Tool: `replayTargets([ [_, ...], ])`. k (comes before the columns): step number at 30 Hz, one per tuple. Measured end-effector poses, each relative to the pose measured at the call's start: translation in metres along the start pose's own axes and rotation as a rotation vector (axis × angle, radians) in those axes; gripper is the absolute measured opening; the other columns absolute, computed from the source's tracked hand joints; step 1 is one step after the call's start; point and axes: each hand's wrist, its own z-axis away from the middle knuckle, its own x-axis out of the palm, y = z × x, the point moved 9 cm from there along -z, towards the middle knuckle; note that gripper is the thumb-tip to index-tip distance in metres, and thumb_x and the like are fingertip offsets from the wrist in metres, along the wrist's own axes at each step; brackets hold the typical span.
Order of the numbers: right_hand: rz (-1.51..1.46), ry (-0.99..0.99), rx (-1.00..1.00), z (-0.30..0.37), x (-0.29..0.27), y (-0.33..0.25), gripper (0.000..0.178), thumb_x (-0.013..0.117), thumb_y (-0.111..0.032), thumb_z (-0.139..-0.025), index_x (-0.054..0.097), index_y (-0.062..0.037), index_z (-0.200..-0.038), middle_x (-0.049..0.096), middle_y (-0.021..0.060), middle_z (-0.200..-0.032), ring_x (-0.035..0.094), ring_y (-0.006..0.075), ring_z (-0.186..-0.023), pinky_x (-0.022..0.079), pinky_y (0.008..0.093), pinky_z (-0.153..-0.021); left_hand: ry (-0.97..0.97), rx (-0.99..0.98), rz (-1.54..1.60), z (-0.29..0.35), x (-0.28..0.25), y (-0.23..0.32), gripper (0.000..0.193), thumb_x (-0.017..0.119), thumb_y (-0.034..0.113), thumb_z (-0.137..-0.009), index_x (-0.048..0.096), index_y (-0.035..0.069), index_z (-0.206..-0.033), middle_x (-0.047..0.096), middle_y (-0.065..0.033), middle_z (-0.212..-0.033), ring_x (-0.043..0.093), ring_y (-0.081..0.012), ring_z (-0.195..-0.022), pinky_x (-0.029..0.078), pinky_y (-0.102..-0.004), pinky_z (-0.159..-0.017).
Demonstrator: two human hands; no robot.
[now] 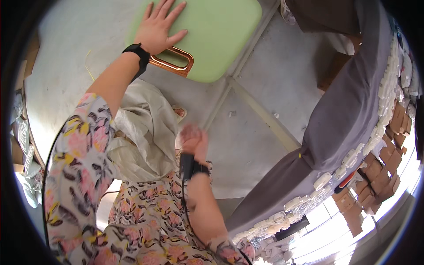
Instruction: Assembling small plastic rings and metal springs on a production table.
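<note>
Left arm [115, 78] stretched forward, left hand [157, 32] spread palm-down, right arm [206, 210] held close, right hand [193, 138] blurred, shape unclear

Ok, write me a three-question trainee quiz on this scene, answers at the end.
1. True or false: the left hand is spread over the green panel.
2. What colour is the handle at the panel's edge?
A. White
B. Copper
C. Blue
3. Fill in: the person wears a ____ band on the left wrist.

Key: 1. True; 2. B; 3. black.
</note>
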Motion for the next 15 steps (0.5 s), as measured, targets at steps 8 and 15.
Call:
replayTargets([
  [8, 0.298, 0.27, -0.208, -0.117, -0.083, -0.111, 0.051, 0.046, -0.038, -0.088, 0.034, -0.0093, -0.128, 0.042, 0.0138, -0.131, 0.043, 0.0325, -0.117, 0.039, 0.0469, -0.093, 0.128, 0.114, -0.053, 0.018, -0.004, -0.002, 0.066, 0.055, 0.034, -0.08, 0.03, 0.016, -0.138, 0.027, -0.0117, -0.143, 0.025, -0.0304, -0.132, 0.015, -0.0485, -0.107],
  [15, 0.814, 0.514, -0.253, -0.164, -0.204, -0.202, 0.064, 0.045, -0.043, -0.087, 0.023, -0.0136, -0.139, 0.038, 0.0114, -0.136, 0.036, 0.0323, -0.123, 0.032, 0.0519, -0.094, -0.125, -0.015, -0.148, 0.025, -0.023, 0.003, 0.074, 0.055, 0.037, -0.071, 0.033, 0.0, -0.132, 0.025, -0.0264, -0.138, 0.023, -0.0418, -0.129, 0.014, -0.051, -0.106],
])
